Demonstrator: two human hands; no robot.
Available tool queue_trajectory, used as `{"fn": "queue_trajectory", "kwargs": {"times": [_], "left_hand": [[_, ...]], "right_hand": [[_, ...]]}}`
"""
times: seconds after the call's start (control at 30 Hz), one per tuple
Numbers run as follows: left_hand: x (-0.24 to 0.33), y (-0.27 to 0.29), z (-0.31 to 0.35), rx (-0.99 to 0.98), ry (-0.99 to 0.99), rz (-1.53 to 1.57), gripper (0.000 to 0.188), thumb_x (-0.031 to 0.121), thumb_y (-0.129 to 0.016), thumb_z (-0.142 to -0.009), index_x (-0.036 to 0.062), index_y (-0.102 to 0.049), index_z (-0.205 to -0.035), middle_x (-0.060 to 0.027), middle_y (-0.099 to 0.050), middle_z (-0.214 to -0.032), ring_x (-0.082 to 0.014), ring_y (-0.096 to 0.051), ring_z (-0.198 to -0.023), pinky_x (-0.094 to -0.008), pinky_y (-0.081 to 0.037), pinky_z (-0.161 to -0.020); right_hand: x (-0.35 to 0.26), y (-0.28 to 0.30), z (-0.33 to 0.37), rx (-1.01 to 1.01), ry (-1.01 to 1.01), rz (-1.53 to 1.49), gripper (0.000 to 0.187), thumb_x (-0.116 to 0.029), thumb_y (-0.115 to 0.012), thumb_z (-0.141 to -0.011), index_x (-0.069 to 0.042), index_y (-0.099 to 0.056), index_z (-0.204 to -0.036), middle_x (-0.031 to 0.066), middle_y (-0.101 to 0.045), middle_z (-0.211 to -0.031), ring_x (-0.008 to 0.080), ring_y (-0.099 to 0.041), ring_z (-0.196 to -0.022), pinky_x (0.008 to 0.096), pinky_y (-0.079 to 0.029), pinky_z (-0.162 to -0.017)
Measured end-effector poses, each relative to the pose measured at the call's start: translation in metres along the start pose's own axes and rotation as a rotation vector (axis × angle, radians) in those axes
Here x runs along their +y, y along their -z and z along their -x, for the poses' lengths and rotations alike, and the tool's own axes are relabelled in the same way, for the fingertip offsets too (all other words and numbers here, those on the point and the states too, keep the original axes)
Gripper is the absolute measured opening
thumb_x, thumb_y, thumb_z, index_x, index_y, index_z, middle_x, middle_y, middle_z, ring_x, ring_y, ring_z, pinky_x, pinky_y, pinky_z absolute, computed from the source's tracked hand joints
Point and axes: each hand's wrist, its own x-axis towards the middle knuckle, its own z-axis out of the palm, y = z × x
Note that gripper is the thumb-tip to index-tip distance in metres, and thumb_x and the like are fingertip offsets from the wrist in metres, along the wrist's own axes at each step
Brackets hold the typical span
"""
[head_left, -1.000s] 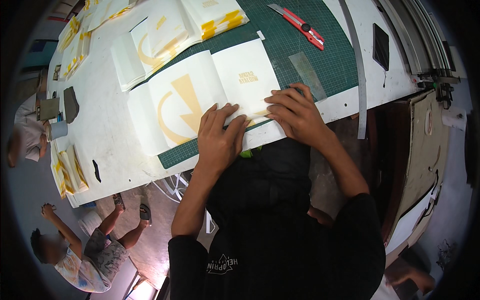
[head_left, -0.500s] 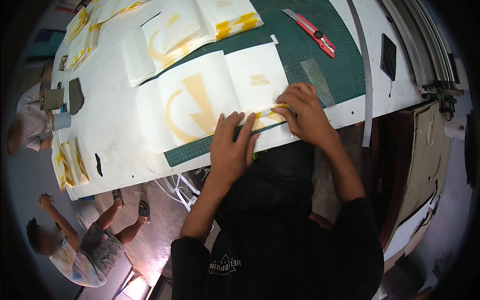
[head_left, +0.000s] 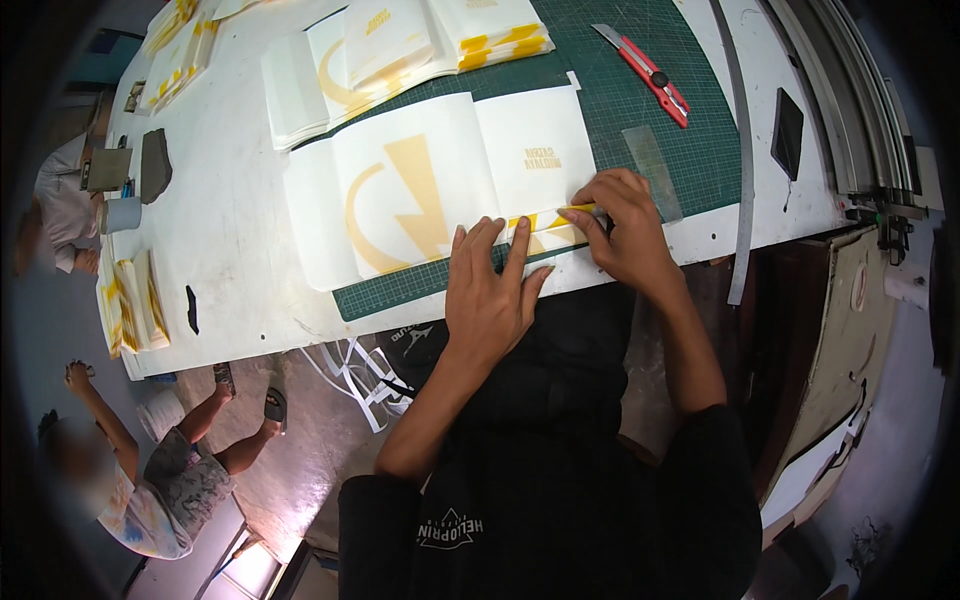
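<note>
A white paper sheet (head_left: 460,150) with pale yellow print lies on a green cutting mat (head_left: 395,290), its near right edge turned up in a narrow yellow-and-white fold (head_left: 548,219). My left hand (head_left: 492,290) rests on that near edge with fingers spread, the index fingertip pressing on the fold's left part. At the fold's right end, my right hand (head_left: 630,225) pinches it between thumb and bent fingers. Part of the fold is hidden under the right fingers.
Beyond the sheet lies a stack of similar printed sheets (head_left: 300,95). A red utility knife (head_left: 650,78), a clear strip (head_left: 652,172) and a long metal ruler (head_left: 742,180) are to the right. A dark phone-like slab (head_left: 787,135) lies farther right. Another person (head_left: 180,480) is at lower left.
The whole view has shifted slightly. My left hand has slid a little to the right along the near edge, its thumb farther out. My right hand keeps its pinch on the fold.
</note>
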Motion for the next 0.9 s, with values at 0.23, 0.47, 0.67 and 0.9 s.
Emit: {"fn": "queue_trajectory", "kwargs": {"times": [0.23, 0.47, 0.67, 0.9], "left_hand": [[0.0, 0.0, 0.0, 0.001, 0.009, 0.029, 0.057, 0.028, -0.079, -0.092, 0.0044, -0.063, -0.142, -0.0223, -0.054, -0.134, -0.0422, -0.054, -0.128, -0.0607, -0.041, -0.114], [0.0, -0.001, -0.001, -0.006, 0.007, 0.004, 0.055, 0.027, -0.077, -0.093, 0.0037, -0.063, -0.141, -0.0217, -0.054, -0.134, -0.0408, -0.054, -0.128, -0.0594, -0.041, -0.114], [0.001, -0.001, -0.003, -0.008, -0.014, -0.035, 0.052, 0.028, -0.075, -0.094, 0.0033, -0.065, -0.139, -0.021, -0.055, -0.133, -0.0401, -0.056, -0.127, -0.059, -0.042, -0.113], [-0.001, -0.004, -0.003, -0.014, -0.026, -0.019, 0.055, 0.024, -0.075, -0.093, 0.0056, -0.062, -0.143, -0.0223, -0.054, -0.135, -0.042, -0.054, -0.129, -0.0607, -0.042, -0.113]], "right_hand": [[-0.001, -0.002, 0.0, 0.022, -0.007, -0.006, 0.011, -0.01, -0.079, -0.088, -0.003, -0.072, -0.093, 0.0125, -0.07, -0.095, 0.0317, -0.062, -0.104, 0.0449, -0.041, -0.097], [-0.007, -0.006, 0.011, 0.218, 0.017, 0.162, 0.026, -0.008, -0.08, -0.087, -0.002, -0.073, -0.111, 0.0131, -0.07, -0.11, 0.0331, -0.065, -0.105, 0.047, -0.043, -0.1], [-0.047, -0.029, 0.065, 0.199, 0.108, 0.362, 0.041, -0.025, -0.069, -0.096, -0.006, -0.068, -0.131, 0.0146, -0.063, -0.141, 0.0312, -0.057, -0.138, 0.0608, -0.029, -0.119], [-0.047, -0.049, 0.066, 0.038, -0.013, 0.387, 0.061, -0.049, -0.059, -0.099, -0.007, -0.062, -0.144, 0.0123, -0.05, -0.159, 0.0302, -0.039, -0.153, 0.0699, -0.017, -0.119]]}}
